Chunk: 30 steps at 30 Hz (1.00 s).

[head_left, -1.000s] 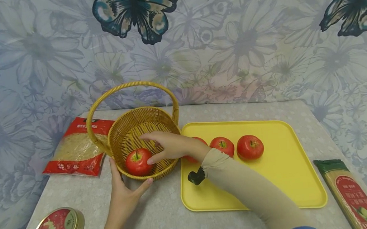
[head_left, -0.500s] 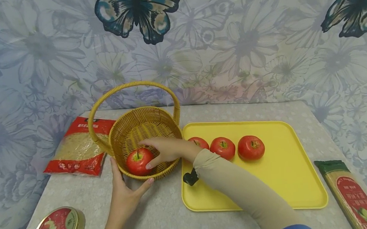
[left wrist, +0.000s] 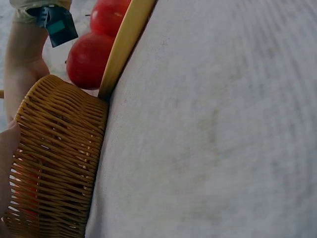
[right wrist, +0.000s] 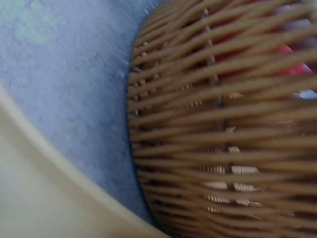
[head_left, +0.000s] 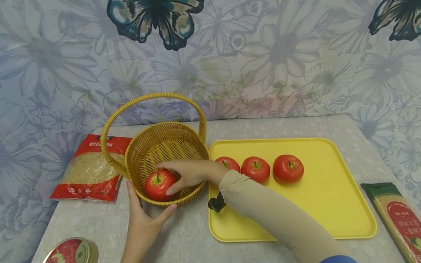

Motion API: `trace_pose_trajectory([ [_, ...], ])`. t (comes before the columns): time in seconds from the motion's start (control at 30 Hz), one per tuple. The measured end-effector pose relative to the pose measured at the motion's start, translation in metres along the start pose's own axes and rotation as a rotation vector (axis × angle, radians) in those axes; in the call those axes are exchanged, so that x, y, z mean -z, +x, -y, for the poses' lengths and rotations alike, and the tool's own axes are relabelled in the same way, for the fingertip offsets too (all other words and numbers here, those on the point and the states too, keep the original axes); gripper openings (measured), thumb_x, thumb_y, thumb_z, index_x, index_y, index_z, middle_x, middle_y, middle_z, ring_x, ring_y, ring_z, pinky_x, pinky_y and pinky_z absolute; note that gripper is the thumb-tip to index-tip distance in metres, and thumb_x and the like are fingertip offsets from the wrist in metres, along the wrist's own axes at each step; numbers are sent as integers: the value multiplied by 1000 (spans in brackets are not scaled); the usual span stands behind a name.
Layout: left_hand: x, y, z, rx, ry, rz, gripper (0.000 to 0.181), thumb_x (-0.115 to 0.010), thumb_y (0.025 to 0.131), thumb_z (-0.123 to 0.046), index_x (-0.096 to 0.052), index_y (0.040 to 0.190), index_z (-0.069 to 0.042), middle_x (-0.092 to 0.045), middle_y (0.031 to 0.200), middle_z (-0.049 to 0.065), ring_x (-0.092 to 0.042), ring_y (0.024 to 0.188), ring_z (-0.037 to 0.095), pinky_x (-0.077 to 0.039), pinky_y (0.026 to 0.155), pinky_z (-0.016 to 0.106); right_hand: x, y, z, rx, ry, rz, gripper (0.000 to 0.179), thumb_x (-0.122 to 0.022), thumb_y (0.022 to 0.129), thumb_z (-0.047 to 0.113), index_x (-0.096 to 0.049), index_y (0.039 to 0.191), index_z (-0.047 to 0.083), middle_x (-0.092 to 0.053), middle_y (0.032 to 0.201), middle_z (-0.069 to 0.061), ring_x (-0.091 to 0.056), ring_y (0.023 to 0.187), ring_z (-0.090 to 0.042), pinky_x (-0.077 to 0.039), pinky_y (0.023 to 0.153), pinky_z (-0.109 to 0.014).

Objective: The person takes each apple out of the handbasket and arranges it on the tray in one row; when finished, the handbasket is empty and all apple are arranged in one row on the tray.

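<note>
A yellow wicker basket with a tall arched handle stands left of the middle of the table. Inside it, near the front, sits a red apple with its stem up. My right hand reaches in from the right and holds this apple, thumb on its right side and fingers over its back. My left hand grips the basket from the front left, thumb at the front rim and fingers along the left wall, partly hidden. In the right wrist view the basket weave hides the right hand.
A yellow tray right of the basket carries a row of three red apples. A red-ended bag lies behind left, a round tin front left. A long green-topped packet lies at the right edge. Patterned cloth hangs behind.
My right hand has moved slightly left and down, closing its fingers around the apple in the basket. More of the tray's leftmost apple shows now. My left hand stays on the basket.
</note>
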<state>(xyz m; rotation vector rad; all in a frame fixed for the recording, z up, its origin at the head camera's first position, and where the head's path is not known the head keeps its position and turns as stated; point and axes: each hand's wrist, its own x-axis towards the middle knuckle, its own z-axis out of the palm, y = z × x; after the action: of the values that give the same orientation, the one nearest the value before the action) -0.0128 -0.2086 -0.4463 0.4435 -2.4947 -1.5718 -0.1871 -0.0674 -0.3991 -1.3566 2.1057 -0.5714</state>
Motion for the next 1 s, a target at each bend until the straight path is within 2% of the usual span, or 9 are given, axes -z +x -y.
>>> trace_pose_trajectory([
  [0.27, -1, 1, -1, 0, 6, -4, 135, -87, 76, -35, 25, 152, -40, 17, 166, -5, 8, 155, 28, -9, 120, 65, -6, 8, -3, -17, 12, 9, 86, -71, 89, 45, -25, 159, 22, -35, 160, 1, -36, 146, -17, -34, 119, -35],
  [0.6, -1, 0, 0, -18, 15, -9, 135, -87, 76, -35, 24, 152, -41, 17, 166, -6, 8, 155, 28, -9, 120, 66, 0, 1, -4, -93, 16, -47, 86, -72, 88, 46, -30, 156, 17, -43, 153, -3, -42, 141, -18, -40, 114, -33],
  [0.77, 0, 0, -1, -9, 16, -7, 135, -87, 76, -36, 25, 152, -41, 18, 166, -5, 9, 155, 30, -9, 120, 67, 3, -2, -2, -105, -9, -29, 86, -72, 87, 50, -28, 157, 23, -41, 152, -4, -43, 139, -19, -43, 111, -36],
  [1.0, -1, 0, 1, -29, 4, -8, 136, -87, 76, -33, 25, 152, -41, 17, 165, -6, 9, 154, 29, -8, 120, 66, 3, 0, -3, -112, 2, 0, 91, -73, 86, 50, -23, 158, 25, -36, 157, -2, -38, 143, -19, -40, 114, -36],
])
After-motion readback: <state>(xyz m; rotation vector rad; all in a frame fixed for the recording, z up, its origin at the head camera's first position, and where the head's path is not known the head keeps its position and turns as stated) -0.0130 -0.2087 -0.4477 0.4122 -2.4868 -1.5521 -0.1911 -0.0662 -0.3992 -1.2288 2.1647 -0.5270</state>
